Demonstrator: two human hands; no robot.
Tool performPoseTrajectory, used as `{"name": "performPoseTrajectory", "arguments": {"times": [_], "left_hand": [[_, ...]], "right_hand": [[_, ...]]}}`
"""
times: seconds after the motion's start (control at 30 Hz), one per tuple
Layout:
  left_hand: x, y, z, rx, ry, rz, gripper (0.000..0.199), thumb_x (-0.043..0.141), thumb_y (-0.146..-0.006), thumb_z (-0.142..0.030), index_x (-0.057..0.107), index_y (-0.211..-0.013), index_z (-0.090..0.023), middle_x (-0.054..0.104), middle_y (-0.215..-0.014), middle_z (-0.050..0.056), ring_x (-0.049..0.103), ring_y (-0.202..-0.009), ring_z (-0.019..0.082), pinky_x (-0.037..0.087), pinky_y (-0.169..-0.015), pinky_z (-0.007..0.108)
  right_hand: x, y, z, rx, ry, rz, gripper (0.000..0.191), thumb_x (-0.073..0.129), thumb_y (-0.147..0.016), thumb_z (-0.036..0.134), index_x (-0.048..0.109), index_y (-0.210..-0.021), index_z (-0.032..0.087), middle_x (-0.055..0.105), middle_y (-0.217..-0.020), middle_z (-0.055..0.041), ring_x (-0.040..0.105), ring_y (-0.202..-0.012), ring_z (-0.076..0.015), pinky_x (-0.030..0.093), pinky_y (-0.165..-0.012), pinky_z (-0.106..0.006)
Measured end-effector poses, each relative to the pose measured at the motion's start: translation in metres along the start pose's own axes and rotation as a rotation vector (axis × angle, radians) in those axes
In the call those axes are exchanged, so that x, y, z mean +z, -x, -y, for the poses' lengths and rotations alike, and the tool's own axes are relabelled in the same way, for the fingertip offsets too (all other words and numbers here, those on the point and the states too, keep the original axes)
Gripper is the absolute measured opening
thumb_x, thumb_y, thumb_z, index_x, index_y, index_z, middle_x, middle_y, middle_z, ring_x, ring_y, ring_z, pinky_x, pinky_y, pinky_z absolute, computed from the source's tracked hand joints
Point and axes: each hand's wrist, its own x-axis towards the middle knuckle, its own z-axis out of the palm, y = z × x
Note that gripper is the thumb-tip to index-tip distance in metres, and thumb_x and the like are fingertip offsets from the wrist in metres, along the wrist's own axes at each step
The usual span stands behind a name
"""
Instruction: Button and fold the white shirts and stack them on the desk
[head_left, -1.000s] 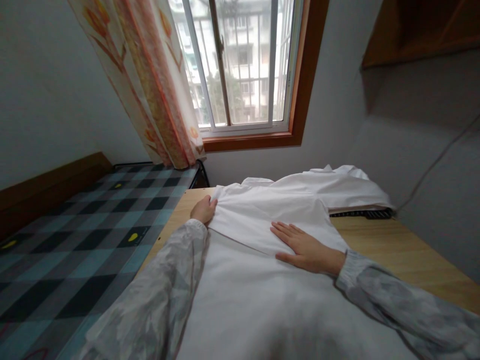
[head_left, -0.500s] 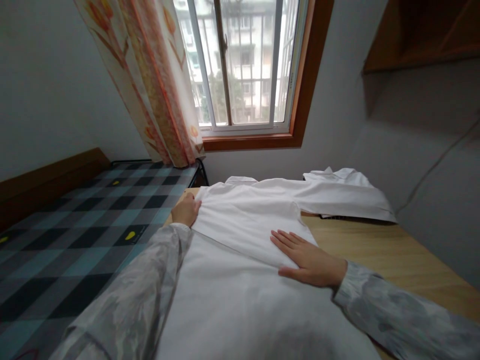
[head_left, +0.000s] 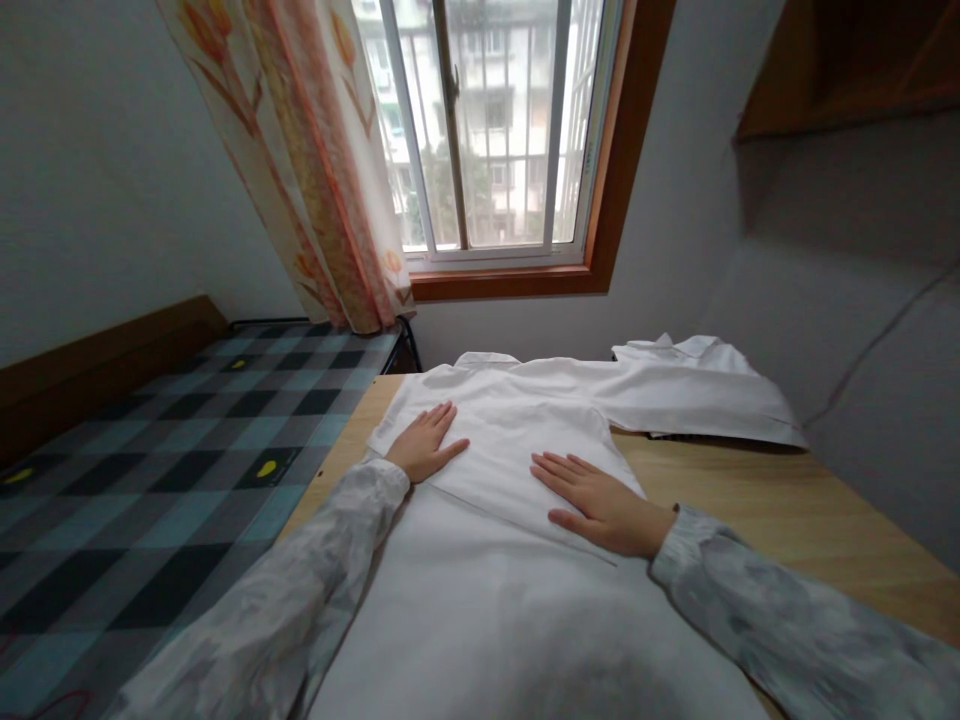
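Observation:
A white garment (head_left: 510, 620) lies spread over a light wooden table (head_left: 765, 500), its near part reaching the bottom of the view. One sleeve stretches to the right across the far end of the table. My left hand (head_left: 426, 445) rests flat on the garment's left side, fingers spread. On the right side of the cloth, my right hand (head_left: 600, 503) lies palm down with its fingers extended. A diagonal fold line runs across the fabric between and below the hands.
To the left is a bed with a checkered cover (head_left: 180, 470). A floral curtain (head_left: 315, 170) hangs beside the window (head_left: 495, 150) ahead. A wooden shelf (head_left: 847, 80) is on the upper right wall, with a cable (head_left: 862, 360) below.
My left hand has come off the garment's left edge and moved right onto the cloth, its fingers now spread flat. My right hand has shifted slightly left and away from me.

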Motion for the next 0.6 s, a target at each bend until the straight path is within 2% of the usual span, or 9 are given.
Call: {"name": "performPoseTrajectory", "arguments": {"times": [0.07,0.17,0.27,0.37,0.43,0.5,0.53,0.6], "left_hand": [[-0.004,0.0,0.011,-0.046,-0.025,0.015,0.087,0.037,-0.105,-0.071,0.039,-0.171,-0.013,0.029,-0.182,0.015,0.025,-0.17,0.029,0.017,-0.138,0.044],[-0.011,-0.001,0.03,-0.19,-0.086,0.004,0.087,0.036,-0.106,-0.068,0.039,-0.17,-0.009,0.031,-0.18,0.019,0.027,-0.169,0.032,0.018,-0.137,0.045],[-0.015,-0.003,0.045,-0.303,-0.144,-0.014,0.085,0.035,-0.106,-0.067,0.039,-0.17,-0.01,0.031,-0.18,0.019,0.028,-0.169,0.031,0.018,-0.137,0.046],[-0.014,-0.006,0.05,-0.388,-0.177,-0.02,0.087,0.033,-0.106,-0.068,0.036,-0.172,-0.01,0.029,-0.181,0.019,0.027,-0.169,0.031,0.02,-0.136,0.048],[-0.014,-0.007,0.049,-0.418,-0.191,-0.024,0.089,0.032,-0.106,-0.069,0.035,-0.172,-0.009,0.029,-0.181,0.02,0.027,-0.169,0.033,0.021,-0.136,0.051],[-0.014,-0.006,0.047,-0.424,-0.218,-0.047,0.088,0.033,-0.106,-0.069,0.038,-0.17,-0.008,0.032,-0.179,0.022,0.03,-0.167,0.035,0.022,-0.135,0.055],[-0.016,-0.006,0.045,-0.411,-0.237,-0.064,0.087,0.034,-0.106,-0.067,0.041,-0.169,-0.007,0.035,-0.178,0.023,0.032,-0.166,0.037,0.023,-0.135,0.056],[-0.019,-0.004,0.041,-0.325,-0.267,-0.101,0.081,0.037,-0.107,-0.062,0.047,-0.165,-0.007,0.041,-0.174,0.024,0.037,-0.164,0.038,0.025,-0.134,0.056]], "right_hand": [[0.004,0.009,-0.002,0.0,-0.001,0.014,0.072,0.04,-0.115,0.06,0.023,-0.178,0.03,0.022,-0.184,-0.0058,0.022,-0.17,-0.0294,0.019,-0.139,-0.054],[0.005,0.028,-0.011,0.014,0.01,0.0,0.07,0.04,-0.116,0.056,0.02,-0.179,0.033,0.021,-0.184,-0.003,0.022,-0.17,-0.0284,0.018,-0.139,-0.053],[0.002,0.048,-0.021,0.052,0.029,-0.017,0.07,0.042,-0.115,0.056,0.019,-0.178,0.035,0.021,-0.183,-0.0014,0.022,-0.17,-0.0289,0.018,-0.14,-0.054],[-0.001,0.065,-0.028,0.104,0.023,-0.025,0.073,0.046,-0.113,0.057,0.023,-0.178,0.033,0.023,-0.183,-0.0025,0.023,-0.17,-0.0307,0.018,-0.14,-0.055],[-0.003,0.073,-0.032,0.129,-0.014,-0.039,0.074,0.051,-0.111,0.059,0.03,-0.177,0.032,0.028,-0.182,-0.0046,0.026,-0.169,-0.0321,0.019,-0.139,-0.056],[-0.004,0.077,-0.037,0.17,-0.11,-0.136,0.071,0.058,-0.108,0.059,0.044,-0.171,0.029,0.038,-0.178,-0.0077,0.034,-0.166,-0.0335,0.022,-0.139,-0.057],[-0.004,0.078,-0.04,0.211,-0.194,-0.228,0.068,0.06,-0.107,0.059,0.052,-0.166,0.028,0.045,-0.174,-0.0093,0.041,-0.162,-0.0337,0.026,-0.137,-0.057],[-0.006,0.077,-0.049,0.357,-0.438,-0.489,0.058,0.065,-0.103,0.058,0.065,-0.152,0.027,0.061,-0.161,-0.0115,0.056,-0.15,-0.0334,0.042,-0.13,-0.055]]}}
